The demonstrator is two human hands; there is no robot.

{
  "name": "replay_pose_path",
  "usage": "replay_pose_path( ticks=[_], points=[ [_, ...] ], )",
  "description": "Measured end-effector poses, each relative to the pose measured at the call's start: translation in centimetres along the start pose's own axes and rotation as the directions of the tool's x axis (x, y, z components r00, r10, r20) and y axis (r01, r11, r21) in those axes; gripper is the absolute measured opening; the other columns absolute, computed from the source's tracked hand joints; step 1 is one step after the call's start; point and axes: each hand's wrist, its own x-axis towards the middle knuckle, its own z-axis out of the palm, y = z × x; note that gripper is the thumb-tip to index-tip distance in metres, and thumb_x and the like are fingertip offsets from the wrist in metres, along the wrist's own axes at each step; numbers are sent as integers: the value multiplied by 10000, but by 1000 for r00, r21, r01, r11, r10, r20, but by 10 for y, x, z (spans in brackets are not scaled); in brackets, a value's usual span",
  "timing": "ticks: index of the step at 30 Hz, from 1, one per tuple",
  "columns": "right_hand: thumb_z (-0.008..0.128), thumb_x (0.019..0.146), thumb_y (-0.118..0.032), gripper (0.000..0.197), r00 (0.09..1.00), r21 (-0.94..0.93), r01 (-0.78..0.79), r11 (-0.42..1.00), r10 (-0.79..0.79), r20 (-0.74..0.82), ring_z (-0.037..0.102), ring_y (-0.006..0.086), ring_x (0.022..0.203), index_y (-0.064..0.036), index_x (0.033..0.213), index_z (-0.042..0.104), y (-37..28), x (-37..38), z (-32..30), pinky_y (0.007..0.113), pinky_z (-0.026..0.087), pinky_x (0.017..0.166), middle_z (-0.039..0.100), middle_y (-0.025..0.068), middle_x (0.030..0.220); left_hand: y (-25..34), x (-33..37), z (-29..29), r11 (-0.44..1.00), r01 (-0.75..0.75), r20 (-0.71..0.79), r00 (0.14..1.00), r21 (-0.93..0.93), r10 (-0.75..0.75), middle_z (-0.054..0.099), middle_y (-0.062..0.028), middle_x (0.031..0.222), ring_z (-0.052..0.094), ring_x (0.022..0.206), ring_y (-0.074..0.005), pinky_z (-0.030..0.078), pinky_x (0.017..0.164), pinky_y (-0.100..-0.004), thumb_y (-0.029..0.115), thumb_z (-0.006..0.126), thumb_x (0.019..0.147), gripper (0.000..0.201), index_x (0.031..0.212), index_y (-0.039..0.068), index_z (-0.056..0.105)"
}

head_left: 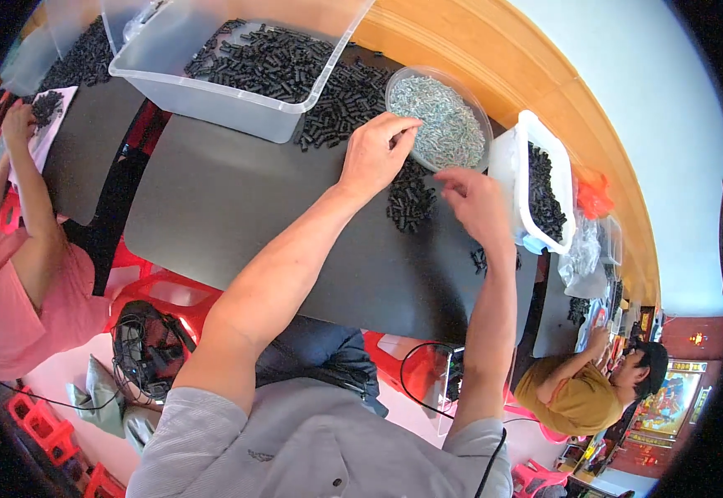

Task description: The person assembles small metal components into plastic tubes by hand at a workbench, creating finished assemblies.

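My left hand is over the near-left rim of a round clear tub of small silvery metal pieces. Its thumb and fingertips are pinched together; anything between them is hidden. Lower and to the right, my right hand hovers with fingers curled in and slightly blurred, so its contents cannot be made out. Between the hands a small heap of short black cylindrical pieces lies on the dark table. A larger black heap spreads behind my left hand.
A large clear bin of black pieces stands at the back left. A white tub with more sits right. A few pieces lie beneath my right forearm. Co-workers sit left, in a pink shirt, and right, in a mustard shirt.
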Motion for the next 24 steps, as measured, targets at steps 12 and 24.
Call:
replay_pose_path(
  ticks=[12, 24],
  points=[
    [695, 852, -28, 168, 997, 273, -79, 959, 81, 2, 629, 152, 720, -19, 1017, 730, 10, 3, 12, 279, 494, 673, 698, 75, 840, 5, -3, -2, 997, -67, 101, 992, -30, 70, 698, -116, 890, 671, 711, -229, 542, 672, -335, 42, 669, 876, 159, 1016, 37, 745],
    [687, 946, -146, 143, 974, 942, -189, 279, 173, 144, 483, 55, 605, -26, 1020, 714, 17, 22, 26, 206, 345, 540, 646, 2, 791, 12, -7, -1, 971, -153, 201, 961, -184, 189, 678, -74, 854, 652, 734, -170, 532, 660, -298, 0, 723, 824, 233, 1054, 38, 733]
  ],
)
